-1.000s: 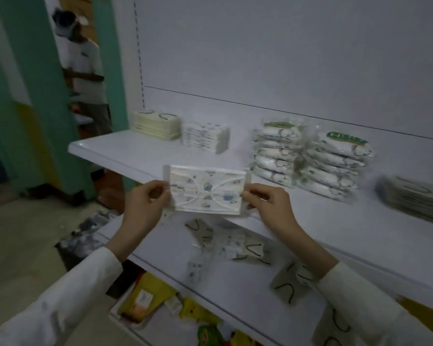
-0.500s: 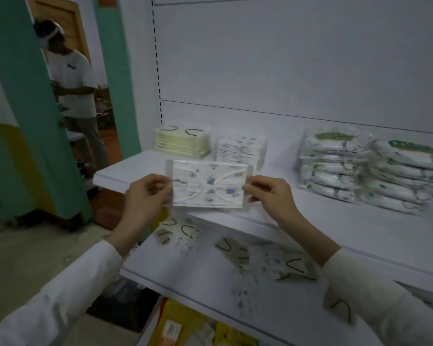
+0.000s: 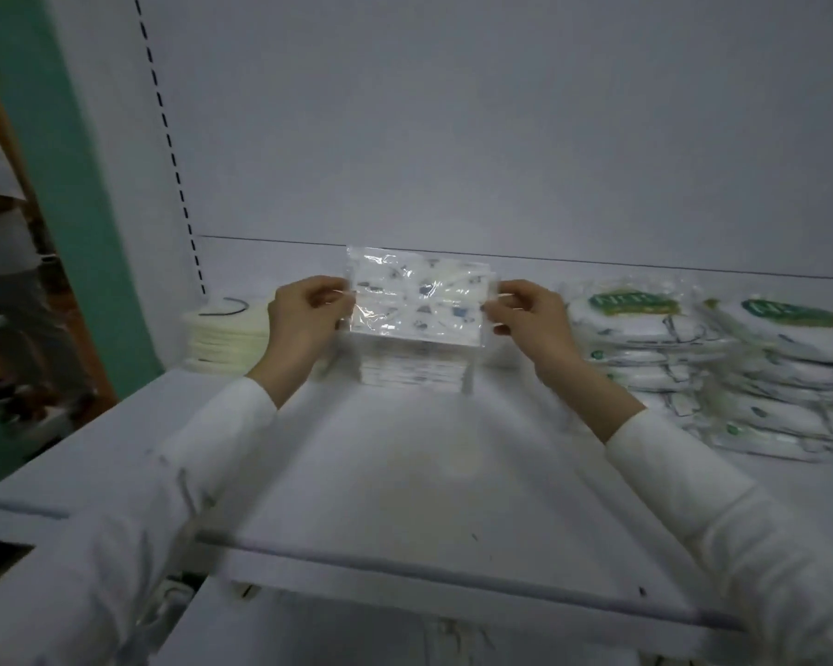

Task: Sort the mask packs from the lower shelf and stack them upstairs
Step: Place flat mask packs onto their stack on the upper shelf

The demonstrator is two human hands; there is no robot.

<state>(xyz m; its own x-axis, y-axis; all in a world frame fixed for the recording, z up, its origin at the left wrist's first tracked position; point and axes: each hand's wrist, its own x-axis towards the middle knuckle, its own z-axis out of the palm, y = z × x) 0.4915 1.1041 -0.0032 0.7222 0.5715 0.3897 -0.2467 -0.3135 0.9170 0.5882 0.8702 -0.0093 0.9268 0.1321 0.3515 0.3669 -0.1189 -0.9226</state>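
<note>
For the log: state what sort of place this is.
Probably a shop or stockroom. White slotted retail shelving carries sorted stacks of wrapped mask packs, and both hands hold a patterned mask pack over its matching stack.

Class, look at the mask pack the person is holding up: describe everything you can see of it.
The mask pack is a flat, glossy clear plastic sleeve holding a white mask printed with small blue and grey figures. It is held upright, facing the camera, long side level. The left hand pinches its left edge, the right hand its right edge. It hangs above the upper shelf, just over a stack of matching packs, apparently not yet resting on it. Glare hides finer print.
</note>
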